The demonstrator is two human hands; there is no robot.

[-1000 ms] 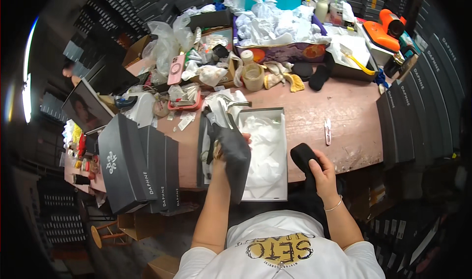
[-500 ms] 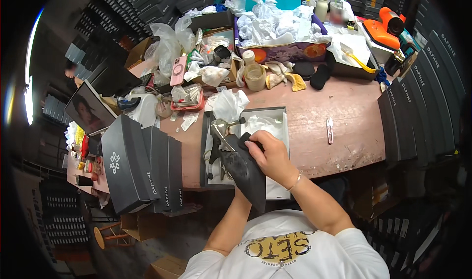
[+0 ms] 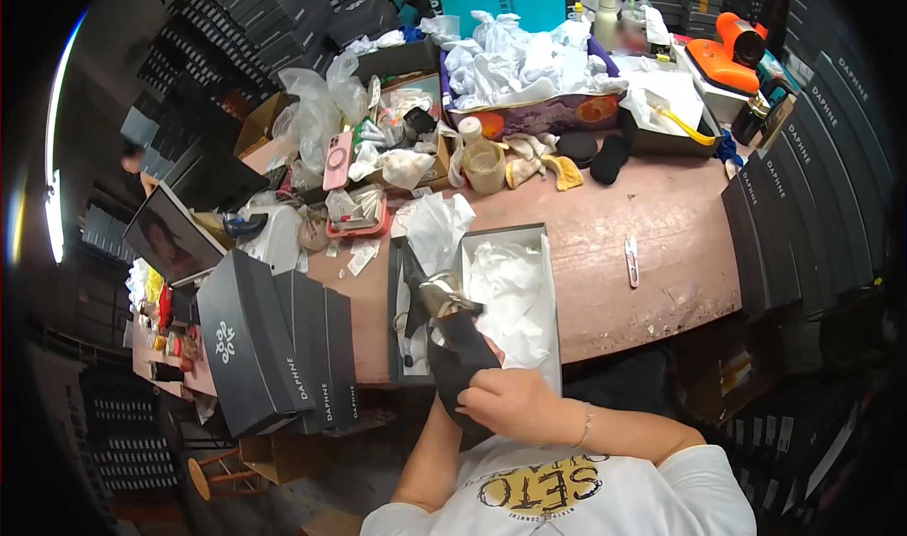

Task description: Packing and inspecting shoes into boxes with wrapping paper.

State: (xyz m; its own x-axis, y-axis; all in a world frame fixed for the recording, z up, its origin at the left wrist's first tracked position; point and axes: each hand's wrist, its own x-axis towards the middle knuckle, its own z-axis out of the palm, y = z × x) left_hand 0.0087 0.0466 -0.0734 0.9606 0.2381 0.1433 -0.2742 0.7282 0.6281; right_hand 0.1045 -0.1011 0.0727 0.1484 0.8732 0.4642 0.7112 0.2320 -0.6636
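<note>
A black pointed shoe (image 3: 457, 352) with a shiny metallic back is held sole side down over the front of an open shoe box (image 3: 552, 300). My left hand (image 3: 493, 347) grips it from beneath, mostly hidden behind it. Curled fingers of my right hand (image 3: 510, 404) press on the shoe near its toe, close to my shirt. Whatever lies under those fingers cannot be told apart from the dark shoe. White tissue paper (image 3: 510, 295) fills the box's right part. Another dark shoe (image 3: 413, 270) is partly visible at the box's left side.
Stacked dark shoe boxes stand left (image 3: 248, 333) and right (image 3: 765, 224). A small cutter (image 3: 632, 262) lies on the pink table (image 3: 661, 215). Farther back are a bottle (image 3: 486, 166), black round pads (image 3: 577, 147), a pink phone (image 3: 337, 161) and a purple carton (image 3: 539, 118) of crumpled paper.
The shoe has turned from showing its sole to showing its dark upper. My right hand has moved from the shoe's middle, where it held a black pad, down towards the toe.
</note>
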